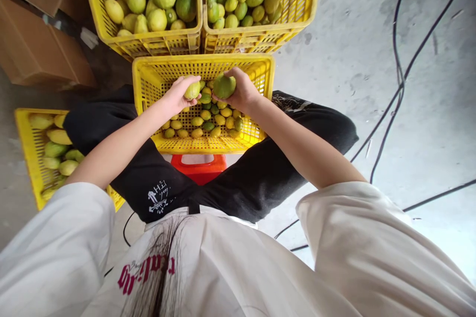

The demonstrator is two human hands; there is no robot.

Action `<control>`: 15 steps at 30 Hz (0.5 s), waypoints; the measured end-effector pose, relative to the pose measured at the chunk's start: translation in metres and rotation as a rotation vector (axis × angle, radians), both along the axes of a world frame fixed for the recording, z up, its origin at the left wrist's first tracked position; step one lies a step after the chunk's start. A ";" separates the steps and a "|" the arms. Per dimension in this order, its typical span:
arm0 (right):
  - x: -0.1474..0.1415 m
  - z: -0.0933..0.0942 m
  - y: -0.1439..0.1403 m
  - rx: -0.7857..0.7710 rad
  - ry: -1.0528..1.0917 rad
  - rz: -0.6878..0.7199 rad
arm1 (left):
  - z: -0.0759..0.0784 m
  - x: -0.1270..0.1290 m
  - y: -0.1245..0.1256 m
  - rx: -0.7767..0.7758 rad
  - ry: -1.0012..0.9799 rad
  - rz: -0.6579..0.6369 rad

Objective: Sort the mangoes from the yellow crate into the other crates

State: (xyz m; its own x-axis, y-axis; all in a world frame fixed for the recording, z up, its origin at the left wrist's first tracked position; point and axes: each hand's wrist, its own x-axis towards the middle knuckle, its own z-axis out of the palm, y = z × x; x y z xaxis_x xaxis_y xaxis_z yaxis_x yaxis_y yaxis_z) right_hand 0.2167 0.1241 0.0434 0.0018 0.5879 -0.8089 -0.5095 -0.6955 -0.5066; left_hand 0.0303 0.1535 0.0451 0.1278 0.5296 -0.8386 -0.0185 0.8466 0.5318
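- Presently, left hand (177,95): fingers curled closed around a small, oval yellow-green fruit (192,90).
- Right hand (241,90): fingers clasp a larger, rounder green fruit (223,86).
- Both fruits are held above the perforated yellow plastic crate (156,77), which holds small smooth-skinned fruit.

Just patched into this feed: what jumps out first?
Both hands hover over the middle yellow crate between the knees: the left hand holds a yellow-green fruit, the right hand a greener one. Two fuller crates sit beyond.

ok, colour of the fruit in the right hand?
Green fruit in the right hand; head view.
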 end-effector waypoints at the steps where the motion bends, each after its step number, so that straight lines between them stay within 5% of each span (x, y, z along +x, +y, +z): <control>1: 0.000 0.002 0.001 -0.013 0.012 -0.020 | 0.001 0.000 0.001 0.004 -0.007 0.005; 6: 0.001 0.003 0.005 -0.023 -0.010 -0.088 | 0.008 0.005 0.001 0.015 -0.009 0.009; 15: -0.003 -0.004 -0.002 0.107 -0.029 0.056 | 0.005 0.005 0.002 -0.024 -0.038 0.065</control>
